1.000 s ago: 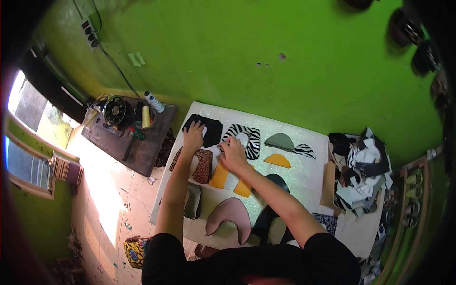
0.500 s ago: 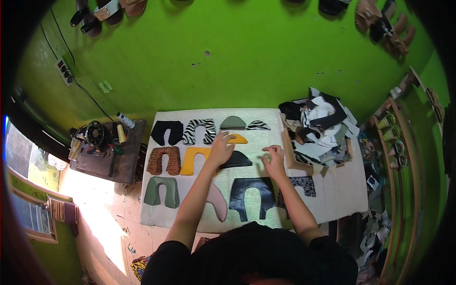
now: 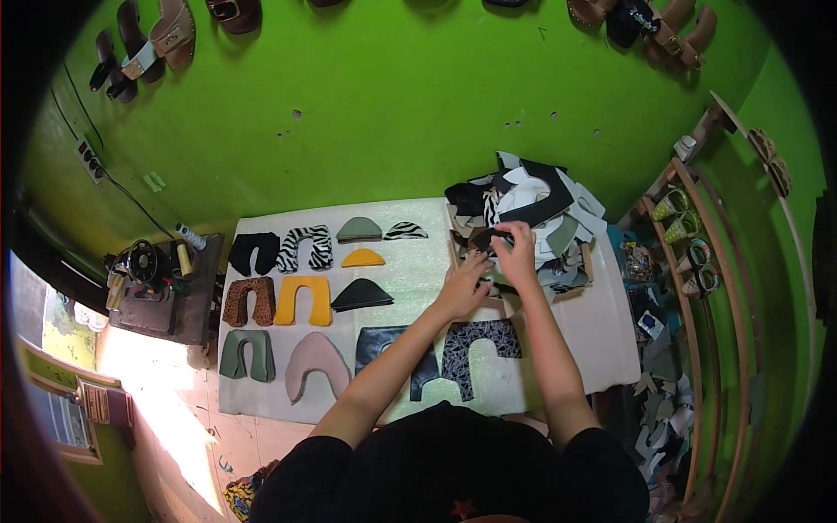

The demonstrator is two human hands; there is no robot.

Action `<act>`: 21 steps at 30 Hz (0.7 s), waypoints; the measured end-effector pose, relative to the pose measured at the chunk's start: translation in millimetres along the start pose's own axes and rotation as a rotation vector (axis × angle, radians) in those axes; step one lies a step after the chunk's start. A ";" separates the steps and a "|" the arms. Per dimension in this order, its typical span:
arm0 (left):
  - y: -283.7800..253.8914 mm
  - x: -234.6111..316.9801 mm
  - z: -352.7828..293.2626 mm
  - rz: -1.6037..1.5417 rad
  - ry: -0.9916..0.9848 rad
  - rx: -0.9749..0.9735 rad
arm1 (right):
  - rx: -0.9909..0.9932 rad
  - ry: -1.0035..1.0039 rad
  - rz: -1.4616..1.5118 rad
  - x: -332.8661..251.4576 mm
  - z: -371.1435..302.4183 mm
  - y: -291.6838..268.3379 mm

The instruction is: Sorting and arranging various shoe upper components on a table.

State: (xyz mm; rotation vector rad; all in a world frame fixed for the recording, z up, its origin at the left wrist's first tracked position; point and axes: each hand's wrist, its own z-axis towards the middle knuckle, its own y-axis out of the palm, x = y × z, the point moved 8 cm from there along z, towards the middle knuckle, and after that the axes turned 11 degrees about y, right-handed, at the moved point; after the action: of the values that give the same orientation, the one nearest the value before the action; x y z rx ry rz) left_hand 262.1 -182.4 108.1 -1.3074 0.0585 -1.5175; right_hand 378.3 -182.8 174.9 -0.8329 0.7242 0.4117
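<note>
Both hands are at the cardboard box (image 3: 588,260) heaped with material scraps (image 3: 534,193) at the table's right. My right hand (image 3: 518,254) reaches over its near part, fingertips pinched on a dark scrap (image 3: 500,234). Beside it my left hand (image 3: 464,289) lies at the box's near left corner with fingers spread, apparently holding nothing. Left of the hands lie cut pieces: a black half-round stack (image 3: 363,294), a yellow half-round piece (image 3: 363,257), green half-round pieces (image 3: 359,229) and a zebra-striped one (image 3: 406,230). My left forearm partly covers a shiny black arched piece (image 3: 380,342).
Arched pieces in black, zebra, leopard, yellow, green and pink (image 3: 316,353) fill the table's left. A patterned arched piece (image 3: 471,344) lies near the front. A sewing machine (image 3: 144,266) stands left, a wooden rack (image 3: 684,253) right. Sandals hang on the green wall.
Both hands have moved from above the half-round pieces to the scrap box on the right. My right fingers have closed on a dark scrap. The view has shifted to the right.
</note>
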 end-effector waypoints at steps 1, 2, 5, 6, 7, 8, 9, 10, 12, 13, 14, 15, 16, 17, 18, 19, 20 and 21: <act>6.9 -0.9 0.5 0.002 -0.003 0.004 | 0.009 -0.019 -0.026 7.4 13.8 0.6; 18.2 -5.5 -0.4 0.066 -0.022 -0.047 | -0.038 0.042 -0.031 17.1 29.4 4.5; 50.0 -19.8 -11.6 0.348 -0.084 -0.267 | 0.027 0.017 -0.074 39.8 77.6 16.0; 52.2 -18.1 -14.6 0.358 -0.063 -0.227 | 0.006 0.028 -0.084 49.7 92.9 22.3; 50.7 -12.7 -14.0 0.366 -0.042 -0.188 | 0.005 -0.029 -0.124 57.9 107.9 28.6; 49.6 -13.3 -14.4 0.369 -0.051 -0.179 | -0.012 -0.019 -0.152 64.4 120.5 36.0; 48.5 -12.3 -12.9 0.325 -0.033 -0.156 | -0.028 -0.008 -0.180 71.7 132.6 42.5; 46.3 -12.0 -13.3 0.285 -0.020 -0.133 | -0.032 -0.014 -0.207 73.5 144.3 50.0; 47.5 -9.5 -15.3 0.292 -0.022 -0.118 | -0.030 0.016 -0.262 83.9 160.3 60.4; 45.2 -7.8 -15.2 0.297 -0.012 -0.110 | -0.039 0.010 -0.252 84.5 165.8 66.4; 45.0 -8.3 -15.1 0.292 -0.024 -0.127 | -0.027 0.012 -0.316 87.1 169.8 69.9; 43.4 -8.8 -13.8 0.295 -0.032 -0.127 | -0.013 0.015 -0.381 90.7 173.1 72.9; 43.6 -10.0 -14.2 0.275 -0.047 -0.144 | 0.010 -0.018 -0.359 83.7 173.7 73.3; 44.1 -11.7 -14.6 0.253 -0.060 -0.161 | 0.000 -0.017 -0.354 80.1 175.5 75.6; 42.6 -13.8 -14.9 0.255 -0.073 -0.161 | -0.041 -0.008 -0.415 78.1 176.8 80.9; 43.0 -12.3 -13.8 0.248 -0.078 -0.168 | -0.080 0.007 -0.484 81.0 175.5 82.5; 42.2 -11.6 -11.8 0.252 -0.089 -0.176 | -0.087 0.015 -0.488 85.8 176.6 84.0; 41.8 -11.0 -10.3 0.255 -0.098 -0.184 | -0.026 -0.024 -0.462 84.9 179.4 80.8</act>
State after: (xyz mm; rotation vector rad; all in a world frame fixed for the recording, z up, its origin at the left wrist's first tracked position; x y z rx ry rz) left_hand 280.1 -197.7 70.5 -1.4582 0.2970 -1.2516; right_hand 463.7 12.6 153.9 -0.9865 0.4840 0.0156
